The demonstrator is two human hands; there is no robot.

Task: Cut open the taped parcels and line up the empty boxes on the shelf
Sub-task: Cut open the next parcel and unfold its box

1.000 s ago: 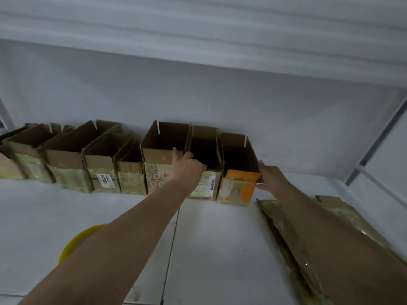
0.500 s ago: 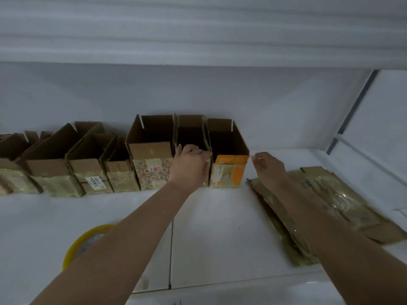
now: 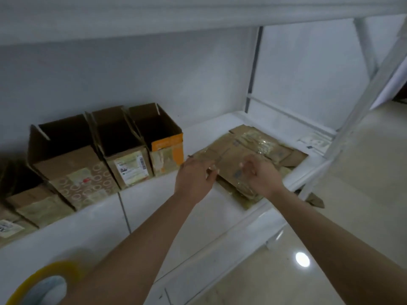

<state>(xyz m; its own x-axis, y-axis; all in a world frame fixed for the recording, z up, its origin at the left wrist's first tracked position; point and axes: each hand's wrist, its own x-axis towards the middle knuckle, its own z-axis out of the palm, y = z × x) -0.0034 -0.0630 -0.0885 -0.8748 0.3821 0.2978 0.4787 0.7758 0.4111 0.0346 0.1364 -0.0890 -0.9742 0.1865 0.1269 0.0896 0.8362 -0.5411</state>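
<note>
Both hands reached over the pile of flattened cardboard at the shelf's right end. Left hand loosely curled at the pile's near edge; right hand likewise; actual grip unclear. Open boxes stood in a row along the back wall, left of the pile.

A single head-worn wide-angle camera looked forward and down onto the white shelf from close range, angled toward the shelf's right end. Both forearms entered from the lower edge. The shelf's back wall and right corner post fell within view.
</note>
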